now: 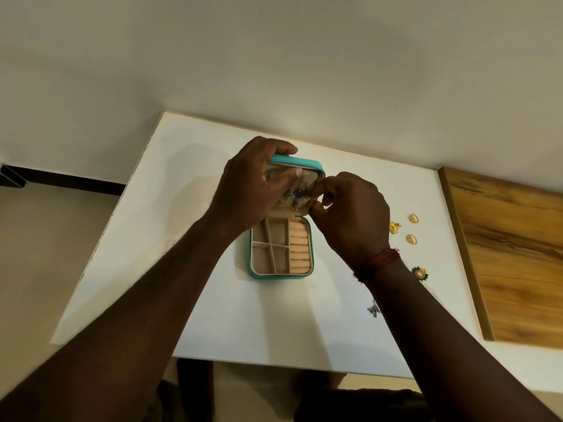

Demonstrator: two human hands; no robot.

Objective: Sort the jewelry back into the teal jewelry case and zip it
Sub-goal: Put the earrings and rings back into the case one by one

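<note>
Midway through the sorting, with the teal jewelry case point(280, 275) lying open near the middle of the white table point(213, 315), lid point(297, 161) propped upright toward the far edge. Left hand point(253, 184) wrapped over the lid's top left corner, fingers curled across the rim and thumb pressed to the inner lining, steadying it. Right hand point(350, 214) pinched nearly closed at the lid's right edge, thumb and forefinger nipping something small, probably a hook or back of the dark silver earrings point(294, 196) hanging against the lining, though too fine and blurred to say for certain. Base compartments point(271, 248) and ring rolls point(299, 248) apparently bare so far. Waiting toward the right edge of the table, beside the wooden board point(511, 257): two gold rings point(413, 218), a yellow flower earring point(394, 227), a green and gold round piece point(420, 273), and a silver charm point(374, 309) nearer the front edge, partly hidden by the right forearm. Step in hand: fastening the dangling pair into the lid. Next move likely calling for release of the pinch once seated, a reach right for a ring, then a gentle push between the rolls. Zipping far off yet.
</note>
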